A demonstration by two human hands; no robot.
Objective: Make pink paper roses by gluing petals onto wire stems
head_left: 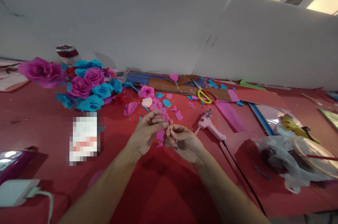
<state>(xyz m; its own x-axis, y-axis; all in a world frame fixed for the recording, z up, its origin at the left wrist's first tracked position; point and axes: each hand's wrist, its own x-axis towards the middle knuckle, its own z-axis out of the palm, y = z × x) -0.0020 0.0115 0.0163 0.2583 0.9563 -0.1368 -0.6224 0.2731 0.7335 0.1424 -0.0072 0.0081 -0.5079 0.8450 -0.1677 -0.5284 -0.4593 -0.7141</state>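
My left hand (144,133) pinches a narrow piece of pink crepe paper (165,114), thumb and fingertips pressed together. Touching it from the right, my right hand (188,142) is closed round a thin wire stem (180,151), whose lower end sticks out below the fingers. The paper stands at the stem's upper end; how they are joined is hidden by my fingers. Just beyond the hands lie pink paper scraps (179,115) and a finished pink paper flower (146,92). A pink glue gun (211,125) rests right of my right hand.
A bunch of paper flowers (91,88) stands at the back left. Yellow-handled scissors (204,96) lie on brown sheets near the white wall. The glue gun's black cord (241,173) runs towards the front right, beside a plastic bag (281,162). A white charger (18,192) sits front left.
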